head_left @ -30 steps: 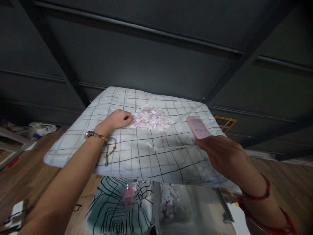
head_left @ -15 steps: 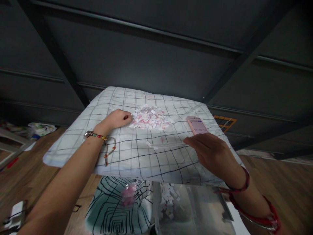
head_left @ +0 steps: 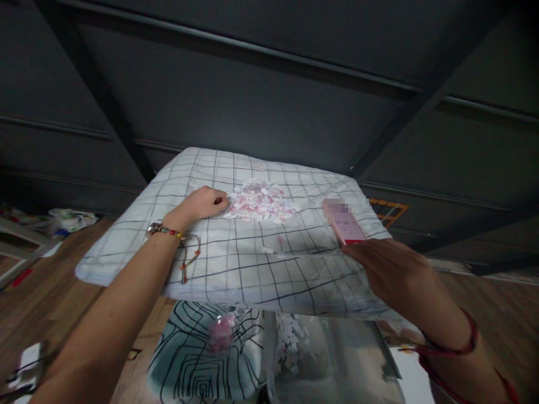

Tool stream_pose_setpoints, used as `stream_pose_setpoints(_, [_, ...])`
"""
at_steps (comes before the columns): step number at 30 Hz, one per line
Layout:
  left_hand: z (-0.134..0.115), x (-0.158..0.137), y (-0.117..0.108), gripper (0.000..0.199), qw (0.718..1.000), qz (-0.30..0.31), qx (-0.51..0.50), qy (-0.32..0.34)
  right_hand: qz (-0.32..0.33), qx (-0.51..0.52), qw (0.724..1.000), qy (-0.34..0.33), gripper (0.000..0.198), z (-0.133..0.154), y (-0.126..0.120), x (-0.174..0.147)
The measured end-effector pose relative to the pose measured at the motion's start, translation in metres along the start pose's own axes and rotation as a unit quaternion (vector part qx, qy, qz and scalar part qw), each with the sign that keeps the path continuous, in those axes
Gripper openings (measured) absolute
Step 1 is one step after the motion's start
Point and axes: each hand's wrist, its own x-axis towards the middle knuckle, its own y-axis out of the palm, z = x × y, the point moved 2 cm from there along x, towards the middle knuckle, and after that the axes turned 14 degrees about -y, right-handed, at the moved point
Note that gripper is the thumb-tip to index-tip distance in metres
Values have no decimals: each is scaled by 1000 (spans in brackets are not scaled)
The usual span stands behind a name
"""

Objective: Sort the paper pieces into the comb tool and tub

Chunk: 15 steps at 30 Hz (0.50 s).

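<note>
Strip (head_left: 309, 255), thin and see-through, is over the checked cloth (head_left: 236, 269), with a wide band of cloth between it and the near edge. Its long way runs side to side, and its left end points at a white scrap (head_left: 267, 250); I cannot tell if they touch. The right hand (head_left: 398, 275) has its fingers pinched on the right end. Just past that hand, a pink phone (head_left: 346, 225) shows marks like numbers, too blurry to read. The left hand (head_left: 202, 203) curls in a loose fist beside a pile of paper bits (head_left: 261, 203). Below the near edge are a clear box (head_left: 349, 359) and a green seat (head_left: 177, 359) with black lines. A dark wall (head_left: 252, 101) stands behind the far edge.
</note>
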Motion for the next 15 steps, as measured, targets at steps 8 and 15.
stream_pose_setpoints(8, [2,1,1,33,1000,0,-2,6,-9,1,1000,7,31,2,2,9])
stream_pose_setpoints(15, [0,0,0,32,1000,-6,-2,6,6,11,1000,3,32,4,2,7])
